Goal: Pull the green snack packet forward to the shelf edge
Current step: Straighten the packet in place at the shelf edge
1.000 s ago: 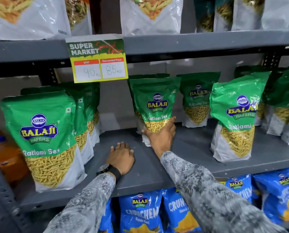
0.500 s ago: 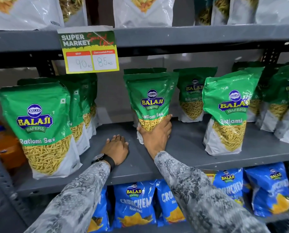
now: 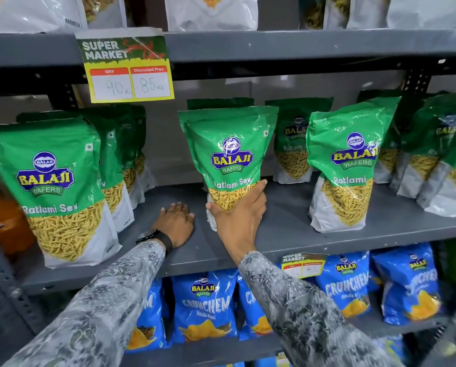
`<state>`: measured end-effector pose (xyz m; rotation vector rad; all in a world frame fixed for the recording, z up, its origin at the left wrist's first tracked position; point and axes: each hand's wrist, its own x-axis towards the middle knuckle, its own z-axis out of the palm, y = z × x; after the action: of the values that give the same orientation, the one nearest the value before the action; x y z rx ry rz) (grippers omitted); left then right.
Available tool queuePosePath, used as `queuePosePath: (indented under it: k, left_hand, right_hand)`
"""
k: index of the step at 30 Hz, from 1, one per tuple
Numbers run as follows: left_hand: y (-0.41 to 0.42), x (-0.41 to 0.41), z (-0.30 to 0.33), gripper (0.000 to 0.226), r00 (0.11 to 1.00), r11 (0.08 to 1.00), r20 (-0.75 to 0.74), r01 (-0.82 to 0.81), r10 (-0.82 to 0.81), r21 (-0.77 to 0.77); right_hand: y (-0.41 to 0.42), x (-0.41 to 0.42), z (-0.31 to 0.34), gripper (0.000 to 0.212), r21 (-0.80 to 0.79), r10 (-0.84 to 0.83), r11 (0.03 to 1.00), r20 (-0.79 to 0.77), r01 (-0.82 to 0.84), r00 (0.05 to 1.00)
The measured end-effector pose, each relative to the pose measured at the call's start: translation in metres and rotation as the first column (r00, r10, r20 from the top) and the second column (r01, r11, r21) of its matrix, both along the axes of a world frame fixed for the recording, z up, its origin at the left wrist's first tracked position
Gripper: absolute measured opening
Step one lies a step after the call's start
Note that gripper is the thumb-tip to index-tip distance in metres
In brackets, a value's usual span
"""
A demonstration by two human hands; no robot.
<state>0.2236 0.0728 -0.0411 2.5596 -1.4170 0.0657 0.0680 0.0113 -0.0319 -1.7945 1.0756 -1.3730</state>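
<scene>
A green Balaji Ratlami Sev snack packet point(image 3: 229, 154) stands upright in the middle of the grey shelf point(image 3: 287, 234), set back from its front edge. My right hand point(image 3: 238, 221) grips the packet's lower part, thumb on its left side and fingers around its right. My left hand point(image 3: 175, 225) rests flat, palm down, on the bare shelf just left of the packet, holding nothing. A black watch sits on that wrist.
More green packets stand left point(image 3: 52, 186) and right point(image 3: 346, 168), with others in rows behind. A yellow price tag point(image 3: 127, 67) hangs from the shelf above. Blue Crunchem packets point(image 3: 205, 308) fill the shelf below. An orange bottle point(image 3: 1, 218) stands at far left.
The green packet has come forward along the shelf with my right hand still gripping it. My left hand has stayed flat on the shelf.
</scene>
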Motion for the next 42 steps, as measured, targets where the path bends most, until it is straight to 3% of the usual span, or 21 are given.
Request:
queuePosePath:
  k: [37, 42]
  left_hand:
    - [0.002, -0.001, 0.0, 0.042, 1.0, 0.999, -0.018, -0.011, 0.01, -0.038]
    - [0.012, -0.01, 0.01, 0.047, 0.997, 0.989, -0.073, -0.036, 0.026, -0.143]
  right_hand:
    - [0.04, -0.03, 0.002, 0.143, -0.001, 0.014, 1.0, -0.017, -0.014, 1.0]
    - [0.03, -0.041, 0.005, 0.15, 0.017, 0.087, 0.996, -0.044, -0.087, 0.995]
